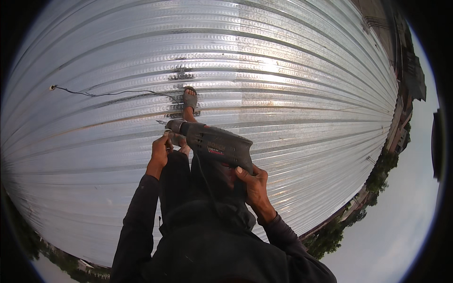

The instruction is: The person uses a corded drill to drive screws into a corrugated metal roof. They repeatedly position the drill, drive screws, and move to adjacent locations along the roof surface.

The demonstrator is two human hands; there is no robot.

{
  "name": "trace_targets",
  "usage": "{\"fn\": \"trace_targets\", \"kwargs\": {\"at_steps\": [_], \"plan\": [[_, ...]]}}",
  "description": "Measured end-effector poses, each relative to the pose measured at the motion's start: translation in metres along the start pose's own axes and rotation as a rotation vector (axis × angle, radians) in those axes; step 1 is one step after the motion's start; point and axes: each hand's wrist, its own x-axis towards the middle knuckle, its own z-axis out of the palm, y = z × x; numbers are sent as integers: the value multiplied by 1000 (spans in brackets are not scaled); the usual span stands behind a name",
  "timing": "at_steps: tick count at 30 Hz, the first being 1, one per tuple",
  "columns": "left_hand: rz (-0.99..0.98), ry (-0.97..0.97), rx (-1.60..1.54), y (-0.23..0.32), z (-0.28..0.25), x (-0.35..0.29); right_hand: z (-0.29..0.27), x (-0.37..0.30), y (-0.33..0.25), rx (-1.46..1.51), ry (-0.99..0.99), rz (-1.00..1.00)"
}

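Head view — right hand [256,185] grips drill [218,143], left hand [161,150] perhaps touching chuck [175,125].

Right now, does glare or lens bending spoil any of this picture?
In the head view, glare whitens a patch of the ribbed metal roofing; in the same view, its ribs bow toward the rim and the corners go black, but the dark power drill keeps a clear outline.

Drill housing [219,144], matt plastic; its chuck [175,126], metal; the ribbed roof [302,89], glossy sheet metal; dark sleeves [135,219], matt cloth.
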Motion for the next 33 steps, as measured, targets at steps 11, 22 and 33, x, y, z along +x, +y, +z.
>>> {"fn": "trace_targets", "kwargs": {"at_steps": [11, 22, 33], "plan": [[605, -661, 1260, -32, 95, 113, 25, 133, -59, 66, 56, 92], [-337, -90, 1738, -15, -142, 99, 41, 262, -37, -20, 58, 134], [-537, 1044, -30, -141, -204, -163, 120, 341, 89, 13, 13, 212]]}}
